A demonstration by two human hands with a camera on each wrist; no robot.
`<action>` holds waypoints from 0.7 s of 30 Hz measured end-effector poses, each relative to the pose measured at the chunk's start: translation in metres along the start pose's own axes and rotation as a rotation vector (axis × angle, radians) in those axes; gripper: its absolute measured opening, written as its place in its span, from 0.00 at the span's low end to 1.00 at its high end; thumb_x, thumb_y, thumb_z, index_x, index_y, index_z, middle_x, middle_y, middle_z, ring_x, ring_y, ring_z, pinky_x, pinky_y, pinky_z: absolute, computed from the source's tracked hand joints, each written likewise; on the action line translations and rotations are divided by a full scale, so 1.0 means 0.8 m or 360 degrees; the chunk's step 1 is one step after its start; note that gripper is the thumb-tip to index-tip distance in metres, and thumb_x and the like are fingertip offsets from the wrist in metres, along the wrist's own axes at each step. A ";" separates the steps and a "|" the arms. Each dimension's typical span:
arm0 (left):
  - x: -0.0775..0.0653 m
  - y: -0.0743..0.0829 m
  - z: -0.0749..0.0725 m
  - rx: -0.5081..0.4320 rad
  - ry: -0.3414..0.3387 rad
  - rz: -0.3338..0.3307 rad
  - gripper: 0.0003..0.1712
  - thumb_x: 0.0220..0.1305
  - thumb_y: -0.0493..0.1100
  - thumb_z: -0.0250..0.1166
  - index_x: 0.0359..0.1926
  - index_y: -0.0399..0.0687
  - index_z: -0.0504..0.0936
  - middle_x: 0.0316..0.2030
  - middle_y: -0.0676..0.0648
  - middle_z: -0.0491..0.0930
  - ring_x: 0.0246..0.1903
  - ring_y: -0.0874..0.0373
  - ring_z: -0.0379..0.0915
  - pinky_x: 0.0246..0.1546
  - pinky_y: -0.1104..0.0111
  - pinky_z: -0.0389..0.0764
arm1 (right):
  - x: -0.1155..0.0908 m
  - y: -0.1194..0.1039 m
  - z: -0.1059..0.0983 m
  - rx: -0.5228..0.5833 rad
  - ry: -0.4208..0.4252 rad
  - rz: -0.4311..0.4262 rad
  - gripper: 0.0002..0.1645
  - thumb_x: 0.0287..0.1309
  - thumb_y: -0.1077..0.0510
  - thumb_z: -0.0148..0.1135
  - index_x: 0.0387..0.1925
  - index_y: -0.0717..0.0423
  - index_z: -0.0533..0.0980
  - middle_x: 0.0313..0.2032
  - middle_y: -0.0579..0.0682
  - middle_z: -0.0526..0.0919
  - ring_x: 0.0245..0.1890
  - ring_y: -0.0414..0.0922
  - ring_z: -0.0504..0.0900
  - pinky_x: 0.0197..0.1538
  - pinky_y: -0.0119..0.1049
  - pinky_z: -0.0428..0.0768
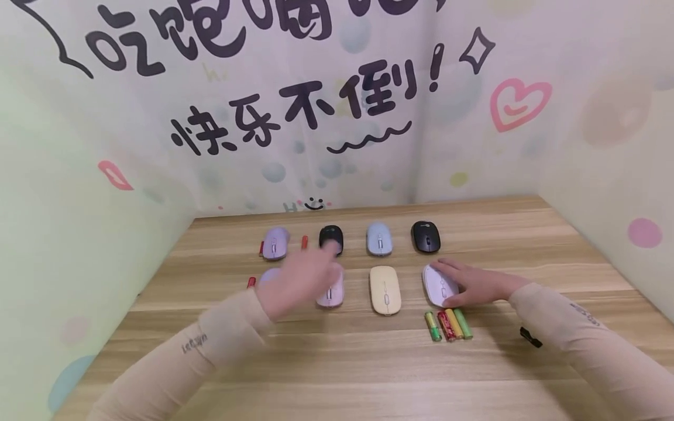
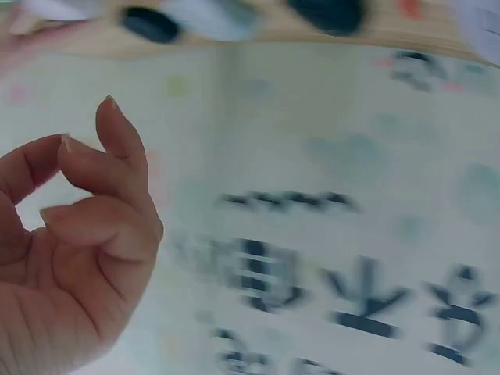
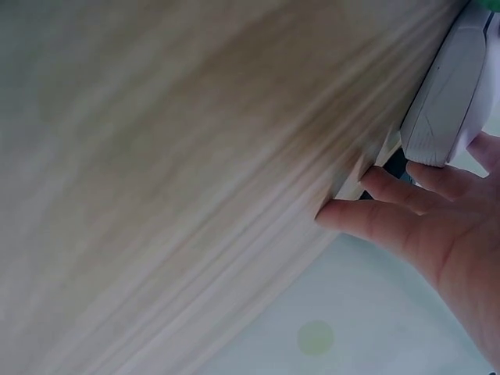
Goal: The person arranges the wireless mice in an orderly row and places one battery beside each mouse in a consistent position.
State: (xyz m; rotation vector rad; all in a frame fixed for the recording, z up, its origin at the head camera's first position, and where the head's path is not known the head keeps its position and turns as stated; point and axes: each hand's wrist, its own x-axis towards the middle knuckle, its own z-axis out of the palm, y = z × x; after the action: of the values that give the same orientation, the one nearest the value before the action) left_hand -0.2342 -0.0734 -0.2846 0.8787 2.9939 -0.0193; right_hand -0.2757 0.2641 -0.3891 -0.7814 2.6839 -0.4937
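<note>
My right hand [image 1: 476,282] grips a white computer mouse [image 1: 440,286] at the right end of the near row, thumb at its near end and fingers at its far end. In the right wrist view, two fingers rest on the wood beside the mouse [image 3: 449,94]. My left hand [image 1: 302,278], blurred, passes above the left part of the near row. It overlaps a pink mouse [image 1: 332,292] and a lilac mouse [image 1: 270,275], partly hiding both. Seen from the left wrist, the hand [image 2: 86,234] has loosely bent fingers with nothing between them.
Beside the white mouse lies a cream mouse [image 1: 385,290]. Behind stand purple [image 1: 275,243], black [image 1: 331,235], light blue [image 1: 380,238] and black [image 1: 426,236] mice. Several coloured batteries [image 1: 449,325] lie in front; red ones [image 1: 251,282] sit left. A small black object [image 1: 530,337] lies right.
</note>
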 end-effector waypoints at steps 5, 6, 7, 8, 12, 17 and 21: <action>-0.013 0.083 0.019 -0.0560 -0.0292 0.0212 0.23 0.62 0.48 0.56 0.57 0.45 0.69 0.27 0.54 0.77 0.16 0.65 0.65 0.16 0.74 0.68 | 0.000 0.002 0.001 -0.0006 0.0026 -0.0008 0.54 0.51 0.37 0.60 0.68 0.63 0.49 0.66 0.70 0.49 0.61 0.66 0.59 0.58 0.60 0.62; -0.009 0.094 0.025 -0.0556 -0.0327 0.0256 0.22 0.62 0.48 0.56 0.56 0.46 0.69 0.24 0.55 0.75 0.19 0.66 0.66 0.20 0.75 0.70 | 0.000 0.002 0.001 0.0001 0.0034 -0.0007 0.54 0.51 0.37 0.60 0.68 0.63 0.49 0.66 0.70 0.49 0.61 0.66 0.59 0.58 0.60 0.62; -0.004 0.104 0.033 -0.0524 -0.0344 0.0279 0.22 0.62 0.48 0.55 0.56 0.46 0.69 0.27 0.55 0.77 0.21 0.66 0.68 0.23 0.75 0.72 | 0.000 0.002 0.002 0.0001 0.0040 -0.0014 0.54 0.50 0.37 0.60 0.67 0.63 0.50 0.65 0.70 0.50 0.60 0.66 0.60 0.57 0.61 0.62; 0.003 0.111 0.041 -0.0488 -0.0344 0.0309 0.20 0.63 0.48 0.55 0.53 0.47 0.71 0.28 0.55 0.76 0.22 0.66 0.68 0.25 0.76 0.72 | -0.001 0.002 0.002 0.0007 0.0043 -0.0012 0.54 0.50 0.37 0.61 0.68 0.63 0.50 0.65 0.70 0.50 0.60 0.65 0.60 0.57 0.60 0.62; 0.032 0.133 0.073 -0.0390 -0.0333 0.0294 0.14 0.62 0.48 0.56 0.45 0.46 0.74 0.30 0.54 0.75 0.24 0.65 0.68 0.25 0.75 0.71 | -0.001 0.000 0.003 0.0008 0.0054 -0.0049 0.54 0.50 0.38 0.61 0.67 0.65 0.51 0.65 0.71 0.51 0.59 0.66 0.62 0.56 0.60 0.64; 0.061 0.150 0.096 -0.0309 -0.0301 0.0248 0.10 0.61 0.46 0.57 0.39 0.45 0.75 0.27 0.53 0.73 0.23 0.64 0.67 0.21 0.75 0.69 | -0.005 -0.003 0.002 0.0031 0.0065 -0.0059 0.52 0.51 0.40 0.61 0.66 0.66 0.51 0.64 0.71 0.51 0.58 0.66 0.62 0.56 0.60 0.64; 0.071 0.156 0.104 -0.0218 -0.0263 0.0365 0.10 0.63 0.44 0.56 0.37 0.41 0.76 0.27 0.51 0.72 0.21 0.64 0.66 0.19 0.77 0.68 | -0.006 -0.007 0.001 0.0033 0.0065 -0.0062 0.52 0.51 0.41 0.61 0.66 0.66 0.52 0.64 0.72 0.52 0.59 0.67 0.61 0.56 0.61 0.63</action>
State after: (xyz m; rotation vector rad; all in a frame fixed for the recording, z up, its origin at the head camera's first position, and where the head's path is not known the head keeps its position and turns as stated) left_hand -0.2131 0.0610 -0.3695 1.1360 2.6906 0.1096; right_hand -0.2690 0.2624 -0.3865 -0.8279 2.7011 -0.5523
